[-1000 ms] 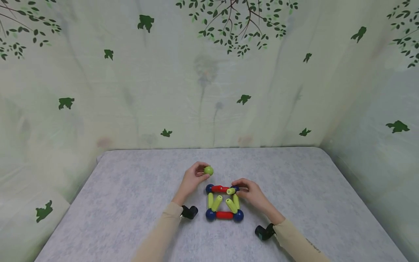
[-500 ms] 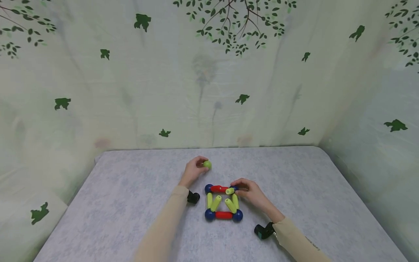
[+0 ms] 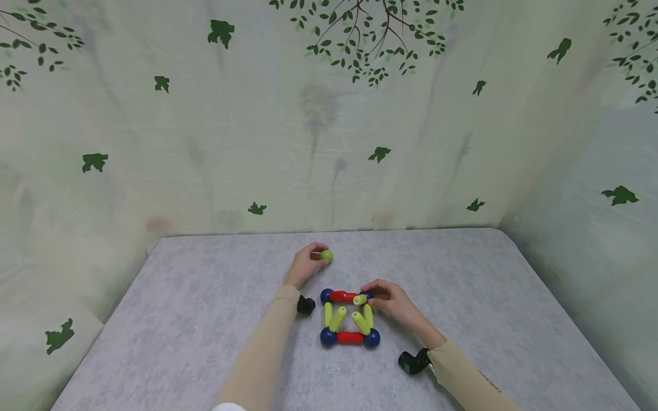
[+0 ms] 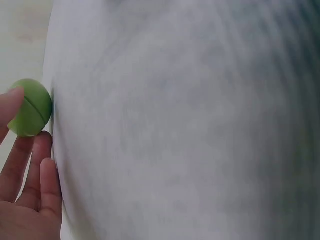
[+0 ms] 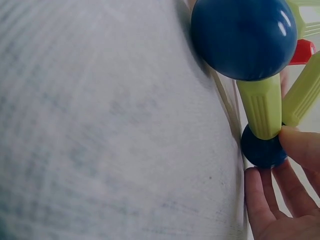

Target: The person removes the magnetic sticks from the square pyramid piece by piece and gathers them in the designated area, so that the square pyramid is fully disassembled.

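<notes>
My left hand (image 3: 307, 266) pinches a green ball (image 4: 33, 108) between thumb and fingers, low over the table behind the built frame. A seam runs across the ball in the left wrist view. The frame has blue balls (image 3: 328, 337) at its corners, red rods (image 3: 350, 338) along front and back, and yellow-green rods (image 3: 368, 315) at the sides. More yellow-green rods (image 3: 337, 319) slant up from the corners. With thumb and fingers, my right hand (image 3: 393, 302) holds the back right blue ball (image 5: 263, 148), partly hidden by the fingers in the head view.
A grey cloth-covered table (image 3: 205, 319) lies under everything. Pale curtains (image 3: 247, 131) with leaf prints hang behind it and on both sides. A small black camera (image 3: 414, 362) sits at the right wrist, another black camera (image 3: 305, 306) at the left.
My left hand has moved away from me with the green ball, farther behind the frame. The right hand stays at the back right corner.
</notes>
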Demonstrator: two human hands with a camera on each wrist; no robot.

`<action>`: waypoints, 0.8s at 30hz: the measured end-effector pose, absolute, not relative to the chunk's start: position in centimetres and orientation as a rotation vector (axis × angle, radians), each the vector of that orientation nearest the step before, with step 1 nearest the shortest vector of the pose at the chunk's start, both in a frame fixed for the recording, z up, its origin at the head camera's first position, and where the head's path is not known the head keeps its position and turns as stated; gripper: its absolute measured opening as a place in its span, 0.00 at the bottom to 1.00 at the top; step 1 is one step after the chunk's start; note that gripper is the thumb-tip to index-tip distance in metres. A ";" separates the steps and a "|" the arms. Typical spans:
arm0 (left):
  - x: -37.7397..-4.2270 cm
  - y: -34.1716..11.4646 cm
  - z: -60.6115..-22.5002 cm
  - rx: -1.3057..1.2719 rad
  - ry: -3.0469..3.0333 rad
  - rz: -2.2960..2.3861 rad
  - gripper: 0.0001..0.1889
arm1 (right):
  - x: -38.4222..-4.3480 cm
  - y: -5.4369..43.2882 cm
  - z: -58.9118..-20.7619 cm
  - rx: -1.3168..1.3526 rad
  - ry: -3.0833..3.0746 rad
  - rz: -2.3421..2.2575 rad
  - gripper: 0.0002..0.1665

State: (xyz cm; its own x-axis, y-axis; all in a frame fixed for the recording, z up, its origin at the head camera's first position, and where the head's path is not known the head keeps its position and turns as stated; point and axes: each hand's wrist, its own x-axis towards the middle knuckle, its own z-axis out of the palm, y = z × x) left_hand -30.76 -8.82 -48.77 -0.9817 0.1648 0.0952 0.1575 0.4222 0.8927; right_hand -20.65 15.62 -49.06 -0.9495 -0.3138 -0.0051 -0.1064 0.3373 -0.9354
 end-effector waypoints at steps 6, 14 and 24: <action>-29.9 -10.0 -48.2 0.302 2.623 1.724 0.22 | -20.7 15.6 -49.1 -0.379 2.413 -1.666 0.15; -27.4 -11.0 -47.8 0.528 2.576 1.718 0.16 | -19.8 15.5 -47.1 -0.407 2.385 -1.667 0.16; -23.2 -9.8 -47.4 1.012 2.464 1.313 0.12 | -19.0 15.2 -45.7 -0.398 2.385 -1.663 0.15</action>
State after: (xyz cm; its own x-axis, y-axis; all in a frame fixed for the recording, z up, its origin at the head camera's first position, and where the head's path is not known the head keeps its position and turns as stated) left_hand -23.21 -9.78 -47.42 -0.7547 0.6370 0.1572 0.4856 0.3812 0.7867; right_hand -18.97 15.24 -45.69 -0.9423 -0.3344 -0.0143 -0.1022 0.3280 -0.9391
